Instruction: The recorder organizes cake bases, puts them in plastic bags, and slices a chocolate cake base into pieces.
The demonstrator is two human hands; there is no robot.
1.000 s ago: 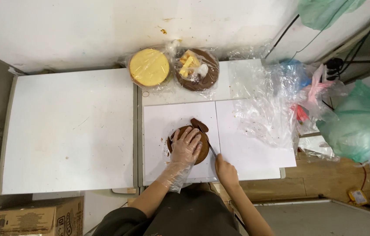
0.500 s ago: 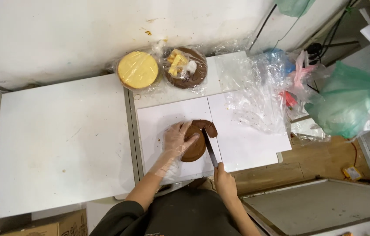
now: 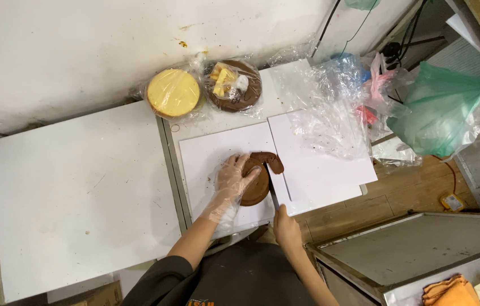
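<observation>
Now your gloved left hand (image 3: 234, 178) still presses flat on the cake (image 3: 256, 182) while your right hand (image 3: 286, 228), gripping the knife (image 3: 274, 198), has drawn back, leaving the crust strip (image 3: 270, 160) cut free.

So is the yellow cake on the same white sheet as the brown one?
No, the yellow cake sits wrapped by the wall, apart from the brown cake under the gloved left hand.

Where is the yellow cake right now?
In the head view the yellow cake sits wrapped in plastic at the back by the wall, just left of the brown cake.
</observation>
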